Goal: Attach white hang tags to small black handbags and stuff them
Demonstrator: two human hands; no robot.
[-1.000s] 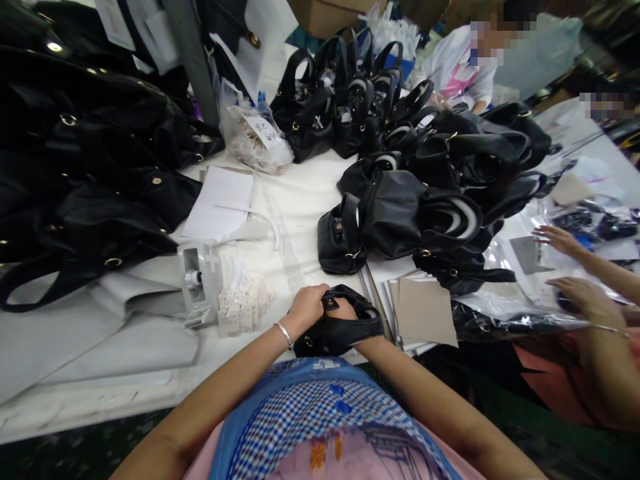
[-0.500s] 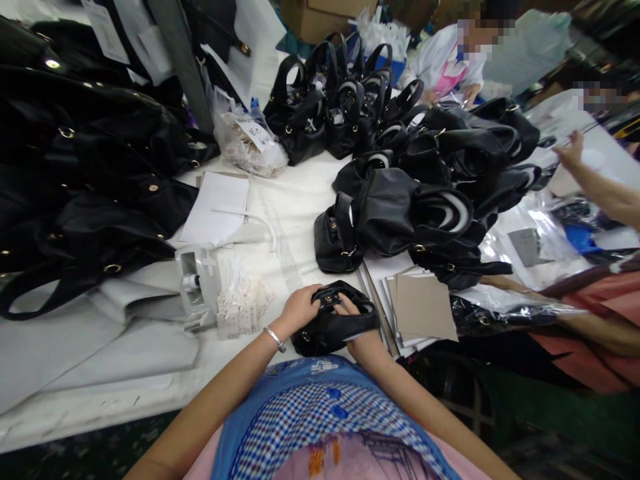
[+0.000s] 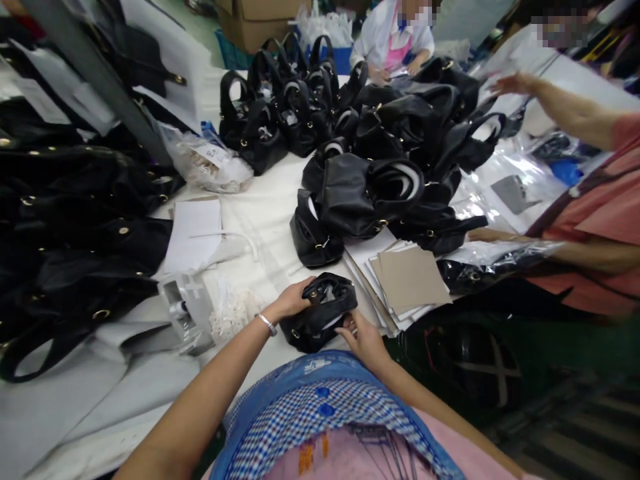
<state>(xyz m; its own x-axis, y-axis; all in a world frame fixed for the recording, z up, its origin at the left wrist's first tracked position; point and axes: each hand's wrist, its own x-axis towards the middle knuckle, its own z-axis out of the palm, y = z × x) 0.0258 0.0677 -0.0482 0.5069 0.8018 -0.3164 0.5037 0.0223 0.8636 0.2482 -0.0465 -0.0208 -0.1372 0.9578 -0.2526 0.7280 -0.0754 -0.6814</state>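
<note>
A small black handbag [image 3: 320, 319] lies at the near edge of the white table [image 3: 265, 220], just in front of my body. My left hand [image 3: 291, 299], with a silver bracelet on the wrist, grips the bag's top left edge near a gold fitting. My right hand [image 3: 364, 337] holds the bag's lower right side, fingers curled against it. The bag's mouth looks slightly open, with something pale showing inside.
Piles of black handbags [image 3: 380, 153] fill the table's middle and left [image 3: 75, 220]. Grey cards [image 3: 407, 277] lie right of my bag. A tagging tool [image 3: 183, 310], tags [image 3: 233, 310], white paper [image 3: 193, 227] and a plastic bag [image 3: 210, 163] sit left. A co-worker in red [image 3: 590, 207] reaches across at right.
My right hand has slid from the bag's top down to its lower right side. The view swung right and tilted. The co-worker's arm at right has lifted and stretched over the far bags.
</note>
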